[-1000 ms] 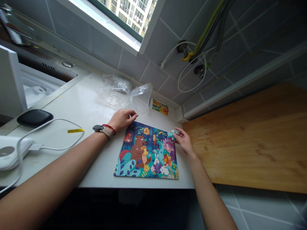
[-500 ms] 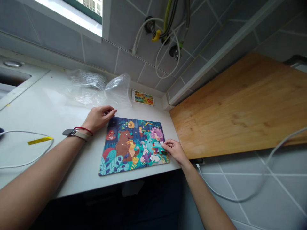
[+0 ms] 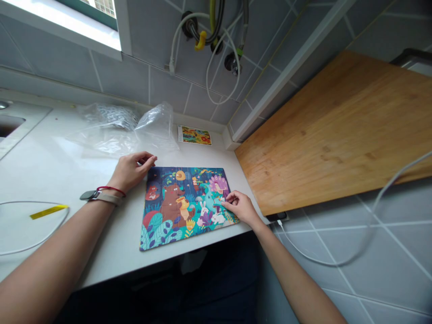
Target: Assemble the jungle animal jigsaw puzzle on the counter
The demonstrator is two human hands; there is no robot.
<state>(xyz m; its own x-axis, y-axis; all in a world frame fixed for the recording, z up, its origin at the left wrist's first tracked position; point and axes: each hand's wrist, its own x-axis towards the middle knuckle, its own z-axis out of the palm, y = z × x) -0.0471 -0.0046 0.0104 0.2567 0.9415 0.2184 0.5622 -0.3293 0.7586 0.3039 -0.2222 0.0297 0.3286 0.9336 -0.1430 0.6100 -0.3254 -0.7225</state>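
Note:
A jigsaw puzzle [image 3: 175, 204] lies flat near the counter's front edge. Its picture shows a brown bear, white rabbits, a teal elephant and a purple peacock. At its right side my right hand [image 3: 241, 207] pinches a small puzzle piece [image 3: 220, 208] with thumb and forefinger, low over the picture. The fingers partly cover that piece; whether it lies fully flush I cannot tell. My left hand [image 3: 131, 171] rests on the counter by the puzzle's upper left corner, fingers curled in, with nothing visible in them.
Behind the puzzle are a crumpled clear plastic bag [image 3: 114, 130] and a small picture card [image 3: 195, 135]. A wooden board [image 3: 330, 144] borders the right side. A white cable [image 3: 43, 247] and a yellow strip [image 3: 49, 211] lie at left. Hoses [image 3: 216, 27] hang on the tiled wall.
The puzzle piece under my right fingers, tilted earlier, now sits lower and flatter against the picture. My left hand keeps its place by the corner. The camera view has shifted slightly.

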